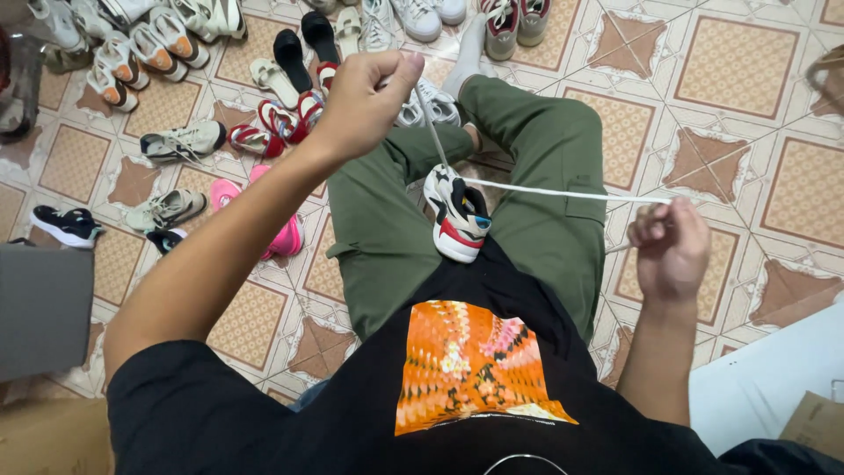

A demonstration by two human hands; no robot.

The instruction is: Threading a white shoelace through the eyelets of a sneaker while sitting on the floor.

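Even, soft indoor light is falling from above, casting faint shadows on the tiled floor (747, 105); edges are bending outward, and the right hand (673, 251) is perhaps blurring slightly.

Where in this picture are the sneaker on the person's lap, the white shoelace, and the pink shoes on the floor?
sneaker (457, 215): head view, on its cream upper.
white shoelace (563, 192): head view, on the taut stretch toward the right hand.
pink shoes (286, 236): head view, on the side of the nearer shoe.

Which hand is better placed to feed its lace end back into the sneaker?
Probably the left hand: its lace runs short and steep to the sneaker. The right hand holds its end far out sideways.
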